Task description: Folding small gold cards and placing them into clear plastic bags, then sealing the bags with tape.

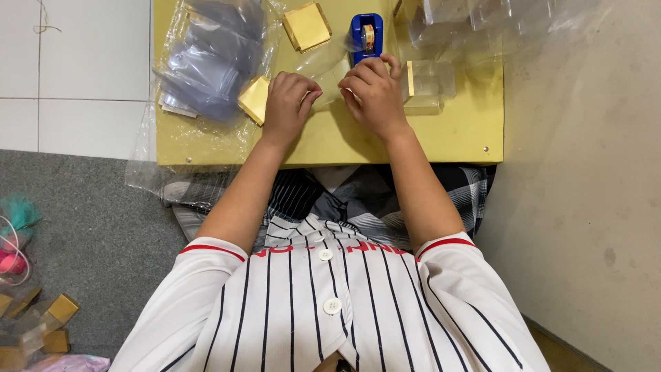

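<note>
While both hands curl nearly shut on a clear sheet (329, 72) at mid-table (454, 138) — left hand (288, 102) pinning, right hand (375, 93) pinching — the tape dispenser (366, 34) sits just beyond, seemingly for easy reach.

The table (454, 138) is yellow, the tape dispenser (367, 34) blue, the card squares (306, 26) gold, the shirt (330, 310) white with black pinstripes and red trim.
</note>
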